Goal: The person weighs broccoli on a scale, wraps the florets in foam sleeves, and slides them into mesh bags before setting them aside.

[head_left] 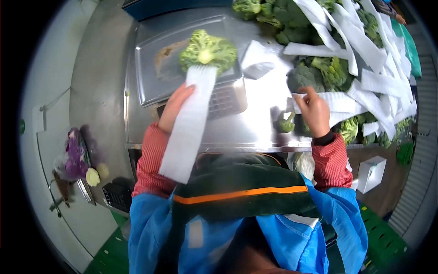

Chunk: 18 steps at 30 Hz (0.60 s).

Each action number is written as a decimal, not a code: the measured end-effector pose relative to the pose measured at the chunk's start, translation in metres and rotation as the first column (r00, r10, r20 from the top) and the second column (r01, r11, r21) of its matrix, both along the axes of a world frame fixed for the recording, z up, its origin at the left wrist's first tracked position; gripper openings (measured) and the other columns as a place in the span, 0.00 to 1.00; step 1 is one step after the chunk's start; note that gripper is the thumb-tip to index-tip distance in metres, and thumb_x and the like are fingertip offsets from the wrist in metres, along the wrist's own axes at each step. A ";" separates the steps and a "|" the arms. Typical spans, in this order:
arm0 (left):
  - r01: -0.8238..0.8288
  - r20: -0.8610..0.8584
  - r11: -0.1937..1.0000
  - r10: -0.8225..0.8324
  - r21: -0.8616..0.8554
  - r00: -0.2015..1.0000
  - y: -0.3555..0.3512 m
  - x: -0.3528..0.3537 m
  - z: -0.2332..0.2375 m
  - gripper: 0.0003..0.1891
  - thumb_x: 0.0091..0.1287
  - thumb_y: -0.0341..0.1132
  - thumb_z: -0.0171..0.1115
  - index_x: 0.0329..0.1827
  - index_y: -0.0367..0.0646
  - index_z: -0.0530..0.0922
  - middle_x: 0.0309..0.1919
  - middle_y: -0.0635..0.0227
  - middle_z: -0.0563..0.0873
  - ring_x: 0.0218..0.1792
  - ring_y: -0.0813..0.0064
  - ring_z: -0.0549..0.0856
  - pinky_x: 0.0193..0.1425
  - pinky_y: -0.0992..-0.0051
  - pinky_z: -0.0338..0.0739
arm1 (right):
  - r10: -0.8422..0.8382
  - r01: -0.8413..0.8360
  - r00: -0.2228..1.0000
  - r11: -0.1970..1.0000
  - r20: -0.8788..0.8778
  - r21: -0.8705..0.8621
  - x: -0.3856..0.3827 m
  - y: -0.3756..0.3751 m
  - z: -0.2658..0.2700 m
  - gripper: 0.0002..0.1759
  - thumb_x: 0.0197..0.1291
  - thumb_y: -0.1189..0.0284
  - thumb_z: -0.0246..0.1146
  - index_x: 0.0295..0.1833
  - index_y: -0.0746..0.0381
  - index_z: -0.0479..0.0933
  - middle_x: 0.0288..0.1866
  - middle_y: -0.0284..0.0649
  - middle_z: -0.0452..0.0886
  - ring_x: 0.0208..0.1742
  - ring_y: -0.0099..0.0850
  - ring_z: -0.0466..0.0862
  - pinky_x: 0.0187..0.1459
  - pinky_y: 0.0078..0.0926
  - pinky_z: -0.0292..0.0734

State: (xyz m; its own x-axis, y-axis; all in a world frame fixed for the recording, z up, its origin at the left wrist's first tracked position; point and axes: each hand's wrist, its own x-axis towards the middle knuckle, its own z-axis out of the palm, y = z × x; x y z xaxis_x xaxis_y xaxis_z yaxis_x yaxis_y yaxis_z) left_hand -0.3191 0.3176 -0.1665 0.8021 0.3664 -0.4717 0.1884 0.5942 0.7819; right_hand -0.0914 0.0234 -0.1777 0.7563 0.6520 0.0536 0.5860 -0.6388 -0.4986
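Note:
My left hand is closed on a white foam strip, which hangs down toward my apron. The strip's upper end lies against the cut stem of a broccoli head. That broccoli is over a metal tray, its stem facing me. On the right, my right hand is curled, thumb and forefinger pinching the end of another white foam strip. A small broccoli piece lies just left of this hand, and a larger dark green broccoli head sits beyond the fingertips.
More broccoli and several loose foam strips cover the table's right side. A crumpled white piece lies beside the tray. The steel table's front edge runs before me. Purple vegetables are at far left, a white box low right.

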 end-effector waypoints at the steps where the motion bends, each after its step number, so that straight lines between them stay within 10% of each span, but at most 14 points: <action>1: 0.034 0.003 0.999 -0.034 -0.040 0.999 0.000 -0.011 -0.005 0.20 0.73 0.37 0.49 0.65 0.38 0.69 0.47 0.66 0.83 0.42 0.80 0.83 0.46 0.78 0.78 | 0.010 -0.008 0.999 0.997 0.035 -0.075 -0.012 -0.011 -0.005 0.17 0.59 0.59 0.66 0.43 0.60 0.76 0.21 0.42 0.79 0.24 0.42 0.81 0.25 0.38 0.73; 10: 0.084 -0.112 0.995 -0.089 -0.046 0.990 -0.010 -0.050 -0.026 0.19 0.73 0.37 0.47 0.63 0.37 0.69 0.46 0.65 0.82 0.40 0.78 0.82 0.44 0.78 0.78 | -0.138 0.167 0.984 0.925 0.110 -0.340 -0.084 -0.026 -0.079 0.32 0.46 0.60 0.75 0.48 0.62 0.64 0.38 0.50 0.73 0.35 0.49 0.82 0.30 0.41 0.78; 14: 0.059 -0.084 0.994 -0.067 -0.095 0.994 -0.012 -0.058 -0.033 0.17 0.73 0.36 0.48 0.61 0.38 0.71 0.45 0.65 0.83 0.39 0.77 0.83 0.41 0.78 0.79 | -0.164 0.153 0.979 0.983 -0.117 -0.101 -0.070 -0.034 -0.076 0.23 0.46 0.68 0.67 0.47 0.64 0.68 0.40 0.53 0.73 0.38 0.53 0.78 0.38 0.46 0.75; 18: 0.013 -0.118 0.994 -0.026 -0.113 0.993 -0.014 -0.069 -0.038 0.17 0.73 0.36 0.49 0.60 0.38 0.71 0.44 0.64 0.83 0.39 0.76 0.83 0.41 0.77 0.80 | 0.177 -0.135 0.970 0.964 -0.169 0.231 -0.047 0.002 -0.021 0.23 0.46 0.80 0.63 0.51 0.65 0.69 0.43 0.47 0.70 0.43 0.43 0.75 0.44 0.33 0.73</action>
State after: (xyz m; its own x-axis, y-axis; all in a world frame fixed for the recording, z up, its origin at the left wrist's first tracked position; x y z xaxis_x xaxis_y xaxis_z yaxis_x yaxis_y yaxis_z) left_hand -0.3883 0.3032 -0.2041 0.7440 0.2908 -0.6015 0.2887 0.6721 0.6819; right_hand -0.1383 0.0259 -0.1989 0.6562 0.7510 0.0742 0.5533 -0.4119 -0.7240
